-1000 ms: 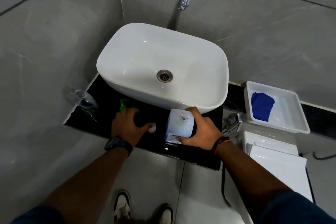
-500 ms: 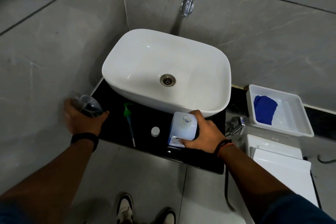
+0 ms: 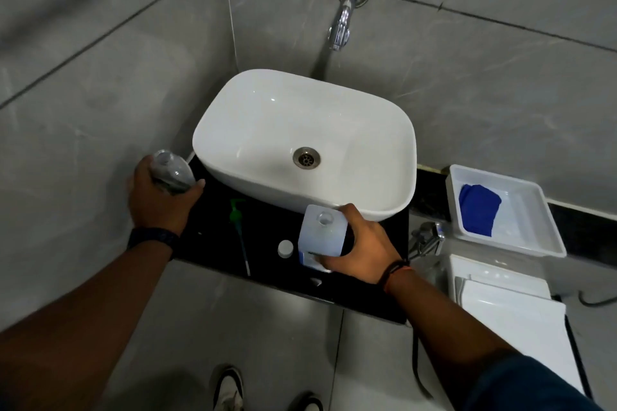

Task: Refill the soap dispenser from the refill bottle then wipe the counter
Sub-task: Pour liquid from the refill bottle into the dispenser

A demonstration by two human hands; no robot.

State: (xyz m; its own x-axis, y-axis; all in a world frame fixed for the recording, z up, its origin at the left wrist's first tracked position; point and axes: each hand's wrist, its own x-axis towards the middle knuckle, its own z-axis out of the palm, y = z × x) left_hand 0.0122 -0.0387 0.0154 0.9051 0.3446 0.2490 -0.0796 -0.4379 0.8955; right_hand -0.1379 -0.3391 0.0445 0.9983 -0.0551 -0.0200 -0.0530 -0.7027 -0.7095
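We have the left hand [image 3: 160, 200] wrapped round the open soap dispenser [image 3: 172, 172] at frame left, right hand [image 3: 362, 243] clamped on the uncapped refill bottle [image 3: 322, 232] lower centre on the counter [image 3: 213, 237], mouths well apart, both pointing up.

Left hand [image 3: 160, 200] fingers curled in grasp, arm extended; right hand [image 3: 362, 243] likewise, wrist banded.
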